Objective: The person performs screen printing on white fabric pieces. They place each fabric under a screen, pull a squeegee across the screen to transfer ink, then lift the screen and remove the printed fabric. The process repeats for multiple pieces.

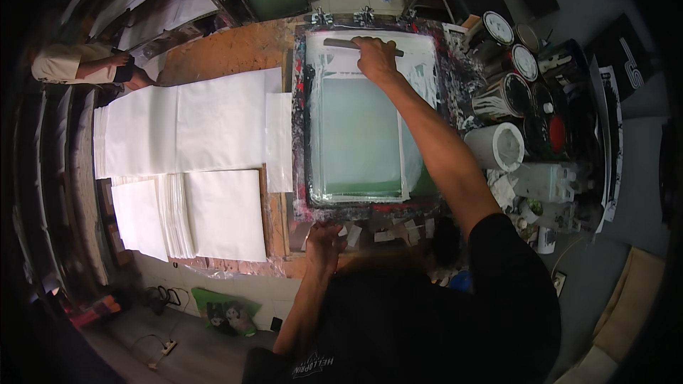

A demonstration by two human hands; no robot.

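Observation:
My right hand (377,57) is closed on a dark squeegee (341,43), which lies crosswise over the far end of a screen-printing frame (302,135). White ink (420,46) covers the mesh around the squeegee and streaks down both sides. The pale grey-green mesh (359,131) shows in the middle, with a greener band at the near end. My left hand (324,245) is at the frame's near left edge, its fingers curled in. Whether it grips the frame edge or something small is too dark to tell.
Stacks of white sheets or bags (213,124) lie left of the frame on a wooden table (213,53). Ink cans (526,64) and a white tub (494,146) crowd the right. Metal hinge clamps (364,16) line the far edge. Another person (78,64) is at far left.

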